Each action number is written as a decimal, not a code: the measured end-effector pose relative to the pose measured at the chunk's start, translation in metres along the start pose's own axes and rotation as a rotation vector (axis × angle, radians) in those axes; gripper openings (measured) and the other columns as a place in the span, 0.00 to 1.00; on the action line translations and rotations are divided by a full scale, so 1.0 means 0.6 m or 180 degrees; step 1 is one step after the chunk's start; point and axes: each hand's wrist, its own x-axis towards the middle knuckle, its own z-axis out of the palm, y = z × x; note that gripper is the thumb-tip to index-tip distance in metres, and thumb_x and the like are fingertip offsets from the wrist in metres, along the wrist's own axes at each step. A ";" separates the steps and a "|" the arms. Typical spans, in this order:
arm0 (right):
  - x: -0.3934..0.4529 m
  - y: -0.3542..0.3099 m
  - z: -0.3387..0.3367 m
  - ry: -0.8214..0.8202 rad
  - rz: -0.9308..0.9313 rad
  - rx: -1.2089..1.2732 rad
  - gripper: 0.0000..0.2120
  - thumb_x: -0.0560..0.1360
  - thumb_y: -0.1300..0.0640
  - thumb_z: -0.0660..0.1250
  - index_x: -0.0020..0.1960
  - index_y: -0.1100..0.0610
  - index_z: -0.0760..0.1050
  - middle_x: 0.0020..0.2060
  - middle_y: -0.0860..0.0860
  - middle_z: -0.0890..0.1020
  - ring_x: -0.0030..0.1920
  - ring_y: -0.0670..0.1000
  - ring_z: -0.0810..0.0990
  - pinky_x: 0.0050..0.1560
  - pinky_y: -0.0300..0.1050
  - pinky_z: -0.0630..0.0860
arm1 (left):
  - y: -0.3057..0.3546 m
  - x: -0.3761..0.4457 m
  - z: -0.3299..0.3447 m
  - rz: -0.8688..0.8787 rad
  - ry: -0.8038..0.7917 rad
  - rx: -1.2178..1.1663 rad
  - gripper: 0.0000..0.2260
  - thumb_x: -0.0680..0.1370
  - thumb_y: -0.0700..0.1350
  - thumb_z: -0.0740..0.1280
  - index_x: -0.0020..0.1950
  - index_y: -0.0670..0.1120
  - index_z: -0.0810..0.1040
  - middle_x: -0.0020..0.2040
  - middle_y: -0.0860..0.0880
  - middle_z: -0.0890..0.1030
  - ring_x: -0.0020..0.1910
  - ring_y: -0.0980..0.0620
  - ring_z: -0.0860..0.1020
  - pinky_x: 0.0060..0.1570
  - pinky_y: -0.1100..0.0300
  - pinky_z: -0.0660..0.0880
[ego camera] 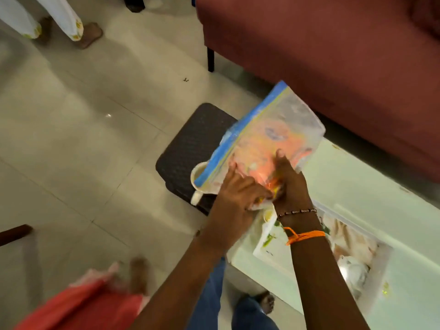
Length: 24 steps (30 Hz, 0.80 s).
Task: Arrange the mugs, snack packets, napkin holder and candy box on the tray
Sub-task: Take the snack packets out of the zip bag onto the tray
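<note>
Across the upper right of the frame runs a dark red sofa (333, 55), its black leg (210, 59) standing on the pale tiled floor (71, 139) that fills the left half. Along the lower right lies a glossy white table (357, 186), its top reflecting the light. At centre frame a dark woven tray (190, 144) sits at the table's upper-left end. Above the tray's right part a clear zip-seal bag (269, 139) with a blue closure strip is held tilted, orange snack packets blurred inside it. Both hands grip the bag's lower end: the left hand (234, 194) has its fingers closed around the bunched plastic, and the right hand (289, 184), with a bead bracelet (297, 211) and an orange thread (304, 235) on its wrist, presses curled fingers against the bag's face and pinches the same lower edge. Partly covered by the bag, a white mug (198, 179) stands on the tray's lower right area, its handle pointing toward the lower left. Below the right forearm a white packet (269, 244) with green markings lies on the table; its contents cannot be made out. At lower centre blue trouser legs and a bare foot (264, 302) show. At upper left stand another person's feet (88, 34).
</note>
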 end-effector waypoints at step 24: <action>-0.273 0.056 -0.535 0.0908 0.0123 -0.0705 0.11 0.78 0.64 0.58 0.60 0.60 0.69 0.49 0.65 0.76 0.42 0.52 0.77 0.44 0.47 0.75 | 0.213 -0.238 0.300 -0.3048 -0.1578 -0.1358 0.05 0.78 0.38 0.60 0.50 0.42 0.74 0.35 0.46 0.73 0.31 0.59 0.75 0.36 0.58 0.68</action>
